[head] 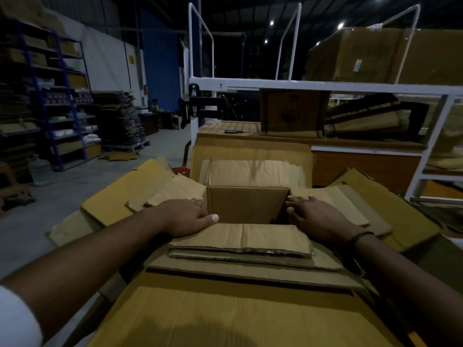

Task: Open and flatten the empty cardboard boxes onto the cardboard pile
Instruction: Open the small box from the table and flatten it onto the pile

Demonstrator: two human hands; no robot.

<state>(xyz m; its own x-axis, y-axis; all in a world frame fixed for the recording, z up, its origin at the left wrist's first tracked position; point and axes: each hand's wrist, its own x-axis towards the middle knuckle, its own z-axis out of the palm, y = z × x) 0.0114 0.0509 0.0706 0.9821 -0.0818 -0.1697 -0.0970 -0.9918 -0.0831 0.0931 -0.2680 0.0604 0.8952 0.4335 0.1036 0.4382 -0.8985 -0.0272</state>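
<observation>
An open brown cardboard box (246, 204) stands in front of me with its four top flaps spread outward. My left hand (184, 215) presses flat on the box's left flap, thumb lying along the near flap (240, 237). My right hand (318, 216) rests on the right flap at the box's rim, fingers spread and reaching over the edge. The box sits on a pile of flattened cardboard sheets (225, 314) that fills the lower part of the view. The inside of the box is dark and looks empty.
A white metal rack (325, 85) holding boxes and flattened cardboard stands behind the box. Blue shelving (60, 101) and a pallet stack of cardboard (120, 121) stand at the left across grey floor (62, 186). More flat sheets (390, 211) lie to the right.
</observation>
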